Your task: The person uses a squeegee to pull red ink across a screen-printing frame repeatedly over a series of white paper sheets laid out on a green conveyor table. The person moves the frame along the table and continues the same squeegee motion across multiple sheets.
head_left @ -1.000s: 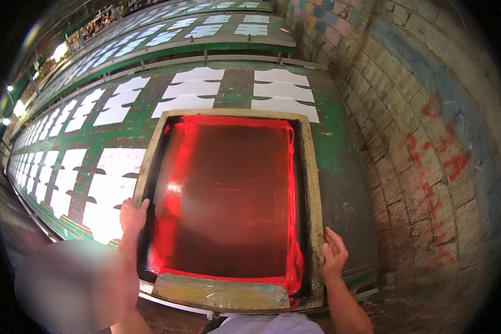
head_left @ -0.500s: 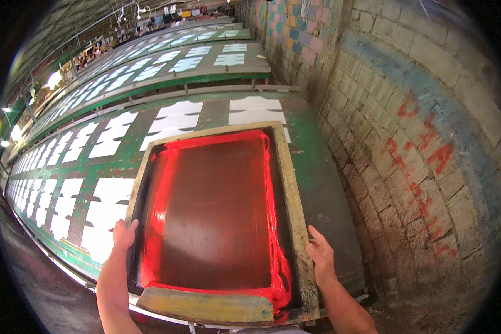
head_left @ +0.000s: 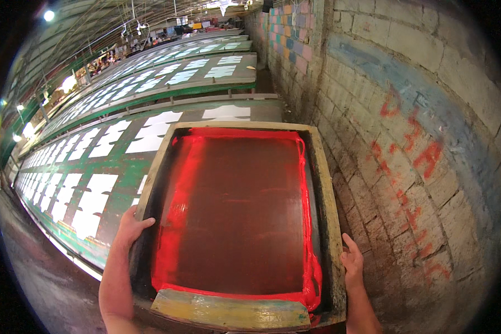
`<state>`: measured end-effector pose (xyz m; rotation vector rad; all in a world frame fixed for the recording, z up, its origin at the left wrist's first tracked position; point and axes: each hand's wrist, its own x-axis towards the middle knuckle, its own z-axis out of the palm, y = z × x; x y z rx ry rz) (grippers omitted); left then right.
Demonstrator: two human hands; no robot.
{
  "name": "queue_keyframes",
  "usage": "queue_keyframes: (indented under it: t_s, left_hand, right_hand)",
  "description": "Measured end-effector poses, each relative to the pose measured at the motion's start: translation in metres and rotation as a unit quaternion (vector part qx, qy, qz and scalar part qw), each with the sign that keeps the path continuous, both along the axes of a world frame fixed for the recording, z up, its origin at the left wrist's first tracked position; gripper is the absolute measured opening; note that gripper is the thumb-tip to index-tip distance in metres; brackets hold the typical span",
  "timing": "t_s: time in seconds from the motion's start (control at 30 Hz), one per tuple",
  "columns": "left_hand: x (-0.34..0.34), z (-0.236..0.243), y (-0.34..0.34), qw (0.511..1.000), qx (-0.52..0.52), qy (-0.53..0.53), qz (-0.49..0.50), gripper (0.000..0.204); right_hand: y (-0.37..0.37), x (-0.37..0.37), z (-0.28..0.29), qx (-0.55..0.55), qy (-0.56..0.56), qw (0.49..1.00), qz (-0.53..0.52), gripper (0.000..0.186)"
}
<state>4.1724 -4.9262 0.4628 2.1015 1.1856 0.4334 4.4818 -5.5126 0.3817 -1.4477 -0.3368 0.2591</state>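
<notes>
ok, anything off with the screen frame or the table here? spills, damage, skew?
Nothing clearly wrong. The left hand and right hand grip the sides of the wooden screen frame. Red ink lies thick along the mesh edges but stays inside the frame. White cut pieces sit in even rows on the green table.

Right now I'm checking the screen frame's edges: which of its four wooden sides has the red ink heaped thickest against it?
The right side, by the right hand: its red ridge bulges at the near corner.

A textile screen-printing workshop: long green surfaces (head_left: 122, 167) lined with white cloth pieces (head_left: 97, 195) stretch beside a painted brick wall (head_left: 406, 111), under a metal roof.
</notes>
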Motion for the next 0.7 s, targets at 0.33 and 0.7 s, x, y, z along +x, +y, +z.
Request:
queue_keyframes:
  t_s: [0.33,0.7]
  left_hand:
    - [0.118,0.024,-0.232,0.996,-0.087,-0.031,0.02,0.06]
    - [0.183,0.035,-0.297,0.997,-0.044,-0.051,0.043,0.065]
  right_hand:
    - [-0.244,0.094,0.017,-0.086,-0.027,0.996,0.018,0.094]
    - [-0.296,0.191,0.018,-0.064,-0.034,0.997,0.023,0.108]
